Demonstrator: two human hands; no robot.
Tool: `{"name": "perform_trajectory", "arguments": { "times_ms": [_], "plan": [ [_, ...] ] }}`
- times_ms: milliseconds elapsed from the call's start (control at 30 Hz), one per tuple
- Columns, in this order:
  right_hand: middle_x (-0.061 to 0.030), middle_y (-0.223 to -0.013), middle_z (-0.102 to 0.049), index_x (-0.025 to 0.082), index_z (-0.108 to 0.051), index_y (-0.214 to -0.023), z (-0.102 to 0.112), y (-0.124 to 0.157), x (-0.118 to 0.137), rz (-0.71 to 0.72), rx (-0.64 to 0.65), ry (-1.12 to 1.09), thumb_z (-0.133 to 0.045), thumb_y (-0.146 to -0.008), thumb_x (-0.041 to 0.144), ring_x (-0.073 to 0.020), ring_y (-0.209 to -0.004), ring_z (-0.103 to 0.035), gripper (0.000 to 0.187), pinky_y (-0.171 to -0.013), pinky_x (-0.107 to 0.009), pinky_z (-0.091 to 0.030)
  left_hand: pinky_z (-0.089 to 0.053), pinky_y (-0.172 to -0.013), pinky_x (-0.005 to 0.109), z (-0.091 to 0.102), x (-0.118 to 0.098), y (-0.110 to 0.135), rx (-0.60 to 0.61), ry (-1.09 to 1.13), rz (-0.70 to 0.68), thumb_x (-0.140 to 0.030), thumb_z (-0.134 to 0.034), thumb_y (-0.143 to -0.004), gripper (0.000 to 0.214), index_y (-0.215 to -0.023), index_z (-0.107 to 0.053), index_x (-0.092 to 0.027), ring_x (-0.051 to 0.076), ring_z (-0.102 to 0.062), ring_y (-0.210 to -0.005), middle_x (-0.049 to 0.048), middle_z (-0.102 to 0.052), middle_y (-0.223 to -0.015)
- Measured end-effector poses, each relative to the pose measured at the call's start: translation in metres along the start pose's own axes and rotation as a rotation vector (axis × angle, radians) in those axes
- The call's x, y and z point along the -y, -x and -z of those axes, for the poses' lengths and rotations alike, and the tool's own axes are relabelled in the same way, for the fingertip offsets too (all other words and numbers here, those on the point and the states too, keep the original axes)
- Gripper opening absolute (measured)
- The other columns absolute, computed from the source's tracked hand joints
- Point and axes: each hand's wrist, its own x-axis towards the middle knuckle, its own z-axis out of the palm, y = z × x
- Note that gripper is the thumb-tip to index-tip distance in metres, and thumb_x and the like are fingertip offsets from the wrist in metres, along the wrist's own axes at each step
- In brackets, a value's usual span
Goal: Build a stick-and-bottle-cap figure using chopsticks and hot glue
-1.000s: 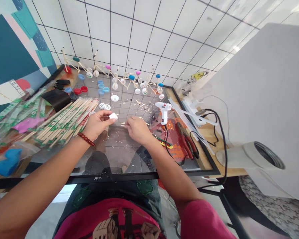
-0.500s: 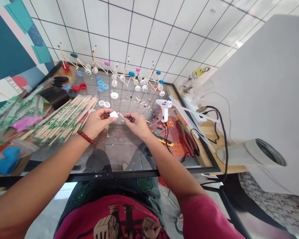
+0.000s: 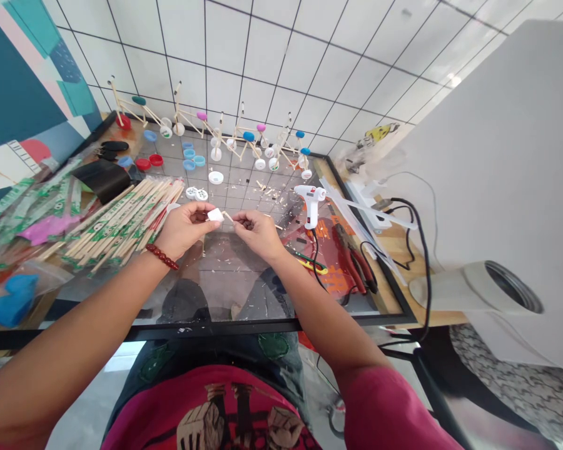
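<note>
My left hand (image 3: 184,226) pinches a small white bottle cap (image 3: 214,215) above the glass table (image 3: 225,275). My right hand (image 3: 258,231) pinches a short wooden stick piece (image 3: 228,217) whose tip touches the cap. Both hands are closed around these small parts, almost meeting at the middle of the table. A bundle of wrapped chopsticks (image 3: 126,219) lies just left of my left hand. A white glue gun (image 3: 310,200) stands upright to the right of my right hand.
Several stick-and-cap bicycle models (image 3: 225,140) line the far edge by the tiled wall. Loose bottle caps (image 3: 192,159), red pliers (image 3: 351,256), glue sticks (image 3: 356,212), a black cable (image 3: 417,237) and a power strip (image 3: 366,194) lie at right. A white fan housing (image 3: 497,287) sits at far right.
My right hand lifted from the table toward the left hand, bringing a short stick piece to the white cap. The left hand stayed in place.
</note>
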Motion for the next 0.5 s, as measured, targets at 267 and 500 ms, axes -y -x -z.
{"name": "perform_trajectory", "arguments": {
  "times_ms": [267,500],
  "plan": [
    [-0.0013,-0.083,-0.074,0.018,-0.080,-0.092,-0.0015,-0.0001,-0.0015,-0.004,-0.005,-0.015,-0.067,-0.084,0.015,-0.0147,-0.074,-0.064,0.016,-0.074,-0.026,-0.052,-0.060,-0.088,0.039,0.0006,-0.0003,-0.0003,0.007,0.003,0.008,-0.037,-0.102,-0.049,0.052,-0.094,-0.081,-0.019,0.023,-0.074,-0.087,0.0056,-0.082,-0.093],
    [-0.0013,-0.083,-0.074,0.018,-0.079,-0.092,-0.0031,-0.0003,-0.0033,-0.004,-0.019,-0.018,-0.067,-0.084,0.015,-0.0148,-0.073,-0.064,0.015,-0.072,-0.026,-0.052,-0.059,-0.090,0.041,0.0000,-0.0021,0.0010,-0.005,0.014,0.026,-0.041,-0.103,-0.049,0.054,-0.093,-0.081,-0.020,0.024,-0.074,-0.089,0.0057,-0.081,-0.094]
  ]
}}
